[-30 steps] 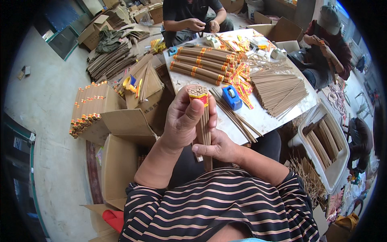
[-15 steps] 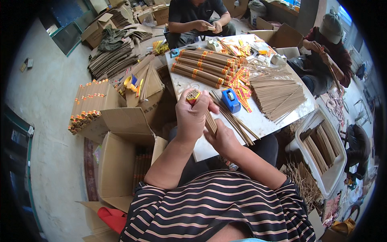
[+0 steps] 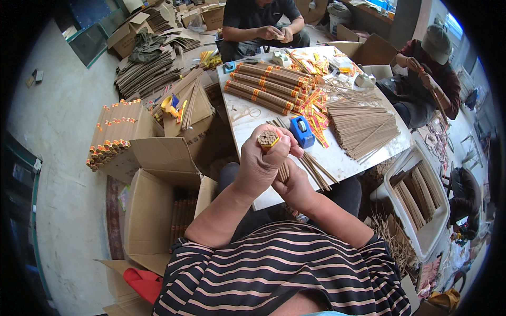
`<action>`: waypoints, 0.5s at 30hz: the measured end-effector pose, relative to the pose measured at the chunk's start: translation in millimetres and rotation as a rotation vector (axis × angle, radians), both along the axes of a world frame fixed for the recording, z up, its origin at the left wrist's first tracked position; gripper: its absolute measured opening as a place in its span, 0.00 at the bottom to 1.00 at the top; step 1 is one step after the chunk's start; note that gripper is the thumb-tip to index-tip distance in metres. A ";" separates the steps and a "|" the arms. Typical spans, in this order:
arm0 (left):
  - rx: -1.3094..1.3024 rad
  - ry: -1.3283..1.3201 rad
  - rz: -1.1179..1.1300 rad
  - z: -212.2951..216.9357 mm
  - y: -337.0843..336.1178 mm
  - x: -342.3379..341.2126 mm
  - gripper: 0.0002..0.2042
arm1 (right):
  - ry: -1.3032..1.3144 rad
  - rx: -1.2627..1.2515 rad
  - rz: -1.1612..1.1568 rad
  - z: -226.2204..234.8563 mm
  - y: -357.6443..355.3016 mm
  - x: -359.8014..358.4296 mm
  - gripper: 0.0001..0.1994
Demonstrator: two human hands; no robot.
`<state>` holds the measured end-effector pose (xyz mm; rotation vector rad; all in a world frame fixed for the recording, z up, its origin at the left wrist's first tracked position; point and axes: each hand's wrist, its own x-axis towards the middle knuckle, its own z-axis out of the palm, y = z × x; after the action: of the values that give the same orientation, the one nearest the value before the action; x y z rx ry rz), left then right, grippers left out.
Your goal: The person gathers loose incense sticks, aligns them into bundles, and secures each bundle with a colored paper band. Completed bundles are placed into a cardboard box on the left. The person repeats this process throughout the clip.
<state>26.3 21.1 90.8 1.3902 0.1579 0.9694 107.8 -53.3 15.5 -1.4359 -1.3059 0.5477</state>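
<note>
Both hands are closed round a bundle of brown incense sticks, held over the near edge of the white table. My left hand wraps its upper end, where a yellow and red paper band shows below the round stick tips. Lower down, my right hand grips the same bundle, hiding most of its length. Beside the hands lie loose incense sticks and a blue tape dispenser. Farther back are banded incense bundles, red and yellow paper labels and a wide pile of sticks.
An open cardboard box with bundles inside stands at my left, before stacked bundles. At my right is a white tub of sticks. Two people work across the table and at its right.
My left hand and the bundle's top have moved slightly right and down, and the stick ends now face me more. My right hand has closed further round the lower part.
</note>
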 end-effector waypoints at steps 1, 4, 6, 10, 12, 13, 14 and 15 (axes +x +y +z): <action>0.008 -0.007 0.017 -1.0 -1.1 1.9 0.09 | -0.047 0.004 -0.042 -0.3 0.4 0.1 0.12; 0.000 -0.025 0.078 -3.3 -3.3 6.4 0.08 | -0.177 0.022 -0.164 -0.7 1.3 -0.9 0.13; 0.003 -0.021 0.148 -4.8 -3.1 10.3 0.08 | -0.261 0.047 -0.241 1.8 5.1 -1.7 0.13; -0.095 -0.045 0.196 -5.4 7.5 19.8 0.09 | -0.257 0.011 -0.235 10.6 12.0 1.6 0.12; -0.246 -0.133 0.054 1.3 18.0 17.2 0.11 | -0.202 -0.039 -0.127 23.4 12.4 8.0 0.11; -0.272 -0.133 -0.044 3.3 27.2 12.4 0.16 | -0.135 0.000 0.007 24.6 13.5 13.1 0.11; -0.293 -0.188 -0.136 7.2 34.3 10.9 0.16 | -0.007 -0.113 0.145 32.2 11.7 18.6 0.11; -0.289 -0.181 -0.232 7.7 40.3 3.2 0.15 | 0.131 -0.233 0.289 49.9 8.0 20.0 0.12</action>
<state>29.5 61.3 98.4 1.0256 0.0000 0.8365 127.8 -45.2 65.4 -1.3780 -1.3871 0.9978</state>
